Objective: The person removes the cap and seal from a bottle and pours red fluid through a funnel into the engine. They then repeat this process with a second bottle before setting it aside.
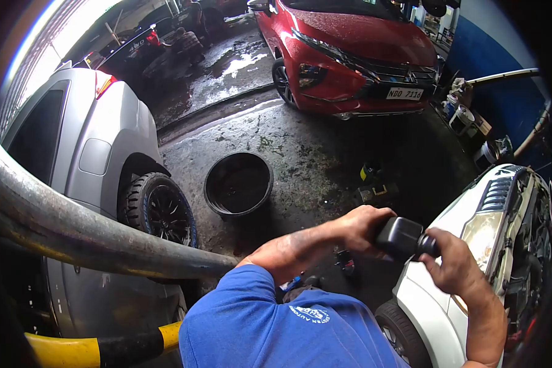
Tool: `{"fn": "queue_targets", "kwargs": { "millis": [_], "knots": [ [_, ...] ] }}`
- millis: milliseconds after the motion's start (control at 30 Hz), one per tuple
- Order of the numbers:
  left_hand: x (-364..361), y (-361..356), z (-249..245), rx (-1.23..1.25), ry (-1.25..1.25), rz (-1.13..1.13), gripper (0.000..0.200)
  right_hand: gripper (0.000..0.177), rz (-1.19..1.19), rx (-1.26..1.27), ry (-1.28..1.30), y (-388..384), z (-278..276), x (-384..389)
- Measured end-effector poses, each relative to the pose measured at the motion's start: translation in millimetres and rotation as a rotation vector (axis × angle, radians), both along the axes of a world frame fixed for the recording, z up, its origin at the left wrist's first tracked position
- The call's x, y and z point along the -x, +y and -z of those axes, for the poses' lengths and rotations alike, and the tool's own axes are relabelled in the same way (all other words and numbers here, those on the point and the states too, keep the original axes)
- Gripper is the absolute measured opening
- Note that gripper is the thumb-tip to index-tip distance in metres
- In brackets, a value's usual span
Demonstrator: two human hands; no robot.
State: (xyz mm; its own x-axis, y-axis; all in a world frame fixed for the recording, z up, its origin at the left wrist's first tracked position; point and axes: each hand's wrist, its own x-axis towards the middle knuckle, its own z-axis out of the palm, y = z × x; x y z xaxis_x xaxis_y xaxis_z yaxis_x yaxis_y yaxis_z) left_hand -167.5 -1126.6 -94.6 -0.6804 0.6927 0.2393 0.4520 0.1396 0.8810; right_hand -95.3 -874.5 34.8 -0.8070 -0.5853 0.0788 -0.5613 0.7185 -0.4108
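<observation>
In front of my chest I hold a black bottle (401, 237) with a boxy body and a round, ribbed-looking end. My left hand (365, 226) is closed around the body from the left, its fingers partly hidden behind it. The fingers of my right hand (455, 260) close on the round cap end (428, 245). Whether the cap is loose cannot be seen. Beyond my hands, a dark box (377, 193) and a black and yellow item (370, 172) sit on the floor.
A large black tub (238, 184) stands on the wet floor. A grey vehicle (107, 141) and metal pipe (98, 227) are left, a red car (356, 55) ahead, and a white car (435, 282) with its engine bay exposed right. Buckets (462, 119) line the blue wall.
</observation>
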Motion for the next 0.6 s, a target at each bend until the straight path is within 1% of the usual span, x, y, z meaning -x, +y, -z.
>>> {"fn": "queue_targets", "kwargs": {
  "millis": [33, 67, 133, 167, 200, 233, 267, 300, 333, 367, 400, 433, 467, 500, 533, 600],
  "knots": [
    [12, -4, 6, -0.046, -0.076, 0.161, 0.076, 0.048, -0.193, -0.15, 0.083, 1, -6, -1],
    [13, -2, 14, -0.047, -0.079, 0.166, 0.076, 0.051, -0.385, -0.299, 0.164, 2, -10, -2],
    [16, -1, 15, 0.03, -0.172, 0.298, 0.079, 0.052, -0.408, -0.291, 0.2, 2, -8, -8],
    [11, 1, 12, 0.026, -0.149, 0.25, 0.08, 0.048, -0.216, -0.1, -0.011, 2, -10, -11],
    [8, 4, 11, 0.025, -0.149, 0.257, 0.08, 0.045, -0.024, 0.093, -0.22, 3, -12, -15],
    [5, 9, 10, 0.016, -0.079, 0.191, 0.079, 0.045, 0.134, -0.063, -0.212, 7, -17, -19],
    [3, 13, 9, 0.008, -0.009, 0.125, 0.079, 0.045, 0.139, -0.062, -0.21, 7, -15, -15],
    [0, 20, 9, 0.056, 0.087, 0.065, 0.078, 0.048, 0.334, -0.092, -0.441, 6, -12, -8],
    [0, 24, 9, 0.059, 0.088, 0.075, 0.078, 0.051, 0.53, -0.118, -0.674, 7, -10, -6],
    [1, 29, 9, 0.079, 0.106, 0.09, 0.078, 0.048, 0.452, -0.169, -0.558, 11, -9, -11],
    [1, 33, 9, 0.097, 0.123, 0.101, 0.078, 0.048, 0.457, -0.167, -0.557, 15, -8, -18],
    [3, 36, 8, 0.098, 0.124, 0.104, 0.078, 0.045, 0.272, -0.266, -0.343, 19, -7, -27],
    [5, 38, 8, 0.071, 0.001, 0.193, 0.079, 0.042, 0.084, -0.36, -0.129, 23, -6, -34],
    [6, 40, 8, 0.044, -0.124, 0.283, 0.08, 0.044, -0.06, -0.346, 0.09, 21, -6, -39],
    [6, 44, 10, 0.046, -0.123, 0.288, 0.08, 0.044, -0.055, -0.344, 0.09, 26, -4, -43],
    [7, 54, 16, 0.054, -0.133, 0.354, 0.08, 0.049, -0.156, -0.329, 0.185, 39, 3, -48]
  ]
}}
